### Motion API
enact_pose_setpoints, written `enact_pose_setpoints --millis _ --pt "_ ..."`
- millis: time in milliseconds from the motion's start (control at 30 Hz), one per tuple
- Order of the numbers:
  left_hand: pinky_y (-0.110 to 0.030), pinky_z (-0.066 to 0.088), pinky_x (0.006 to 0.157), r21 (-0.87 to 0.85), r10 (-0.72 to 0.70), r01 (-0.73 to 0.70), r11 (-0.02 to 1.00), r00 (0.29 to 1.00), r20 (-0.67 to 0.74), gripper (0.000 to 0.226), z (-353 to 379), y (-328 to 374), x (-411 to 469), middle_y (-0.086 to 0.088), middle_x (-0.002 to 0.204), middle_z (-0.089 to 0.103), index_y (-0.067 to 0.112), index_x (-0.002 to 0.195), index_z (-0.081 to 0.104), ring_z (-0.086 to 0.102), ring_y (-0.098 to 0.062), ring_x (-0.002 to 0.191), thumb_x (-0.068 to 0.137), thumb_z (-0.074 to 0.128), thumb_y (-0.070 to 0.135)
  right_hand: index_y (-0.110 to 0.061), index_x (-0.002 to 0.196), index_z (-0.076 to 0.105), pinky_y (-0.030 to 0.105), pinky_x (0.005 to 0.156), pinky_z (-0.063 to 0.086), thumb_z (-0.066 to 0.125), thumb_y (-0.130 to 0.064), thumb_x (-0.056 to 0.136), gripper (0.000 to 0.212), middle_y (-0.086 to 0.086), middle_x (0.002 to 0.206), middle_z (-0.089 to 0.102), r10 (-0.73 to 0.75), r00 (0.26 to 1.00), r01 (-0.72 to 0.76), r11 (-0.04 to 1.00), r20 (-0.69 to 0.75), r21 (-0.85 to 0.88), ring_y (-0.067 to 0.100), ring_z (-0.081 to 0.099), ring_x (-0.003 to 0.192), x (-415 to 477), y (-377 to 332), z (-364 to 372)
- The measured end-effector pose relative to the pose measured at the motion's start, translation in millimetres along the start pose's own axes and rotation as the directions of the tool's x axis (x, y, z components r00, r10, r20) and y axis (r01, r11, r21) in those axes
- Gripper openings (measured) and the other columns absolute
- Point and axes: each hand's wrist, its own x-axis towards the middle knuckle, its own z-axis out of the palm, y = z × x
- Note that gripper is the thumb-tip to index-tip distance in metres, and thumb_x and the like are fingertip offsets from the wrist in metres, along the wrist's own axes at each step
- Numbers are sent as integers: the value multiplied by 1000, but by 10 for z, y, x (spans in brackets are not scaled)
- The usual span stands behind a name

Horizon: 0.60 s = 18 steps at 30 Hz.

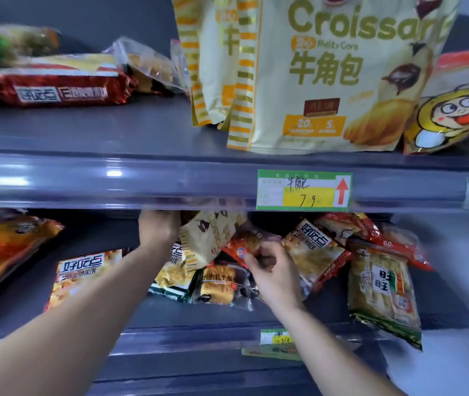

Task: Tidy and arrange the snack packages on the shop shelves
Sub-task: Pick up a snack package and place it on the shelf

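Hand L (159,228), hand R (276,272) on pkts (210,238)

Head view, close, facing shop shelves (142,181), angled slightly down

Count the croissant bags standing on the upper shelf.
2: the front croissant bag, facing the camera, and a second croissant bag behind it, showing at its left. More may be hidden behind them.

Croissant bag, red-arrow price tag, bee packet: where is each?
Croissant bag (327,81): head view, middle of its front panel.
Price tag (307,197): head view, its yellow field.
Bee packet (453,112): head view, the cartoon face.
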Motion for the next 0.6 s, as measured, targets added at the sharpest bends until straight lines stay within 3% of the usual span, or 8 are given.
enact_pose_setpoints --millis 100,200,300,400,500,600 --pt "-48 57 65 -153 -171 180 972 983 71 13 -79 83 -327 -11 77 60 11 86 59 59 -30 67 92 48 9 -32 118 54 30 89 47 69 -68 64 67 -11 115 62 -207 961 208 978 181 13 10 56 106 -299 -282 25" --pt "-44 56 58 -177 -261 288 941 951 165 13 -130 159 -640 -16 71 57 5 85 58 56 -28 58 88 45 4 -21 129 46 34 88 42 68 -74 60 90 1 124 54 -309 930 340 928 197 -150 21 49 115 -512 -422 -19" --pt "-43 56 60 -199 -306 350 915 926 221 13 -232 247 -908 -15 70 57 1 94 56 58 -28 55 89 45 4 -22 129 43 34 78 39 64 -59 78 66 1 121 56 -333 919 386 872 211 -302 24 52 113 -690 -480 -200" --pt "-43 55 62 -197 -312 360 912 920 237 12 -348 349 -1166 -15 68 59 -1 88 57 60 -29 57 90 46 4 -25 122 46 32 69 37 54 -45 91 38 -1 110 63 -396 897 441 835 198 -327 22 59 103 -866 -525 -398" --pt "-32 50 55 -152 -283 325 933 927 245 18 -478 464 -1397 -12 66 57 2 79 58 57 -29 57 92 50 12 -24 125 48 32 73 41 47 -38 97 32 -2 113 65 -437 881 473 820 180 -322 21 59 106 -1039 -587 -578" --pt "-21 36 49 5 -229 238 971 929 291 32 -679 560 -1583 -8 65 60 5 79 62 52 -22 45 94 56 33 -26 124 53 33 74 49 45 -36 98 29 -3 106 68 -432 885 464 841 172 -276 22 63 98 -1170 -637 -769"
